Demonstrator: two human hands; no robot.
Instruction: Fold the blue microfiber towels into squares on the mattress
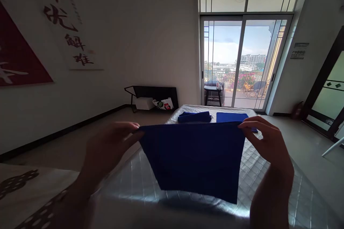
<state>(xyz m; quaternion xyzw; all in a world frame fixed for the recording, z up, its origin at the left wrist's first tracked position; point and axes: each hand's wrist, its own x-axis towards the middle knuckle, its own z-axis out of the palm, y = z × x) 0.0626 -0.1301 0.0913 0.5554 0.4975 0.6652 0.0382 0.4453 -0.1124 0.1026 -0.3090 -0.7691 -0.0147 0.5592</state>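
Note:
A dark blue cloth (196,161) hangs stretched between my hands, its top edge pulled nearly straight. My left hand (115,143) pinches the upper left corner between thumb and fingers. At the upper right corner, my right hand (264,137) holds the cloth in a similar pinch. The lower edge hangs loose above a silvery quilted surface (258,161). Beyond the cloth, a rolled or bunched blue cloth (195,117) lies on that surface. To its right is a flat folded blue piece (231,116), partly hidden behind the held cloth and my right hand.
A patterned white-and-brown fabric (24,186) covers something at lower left. Against the far wall stands a black bench (154,93) with a white box (144,103) and a printed bag (163,103). Sliding glass doors (220,53) are at the back, and a white leg-like bar (333,146) shows at right.

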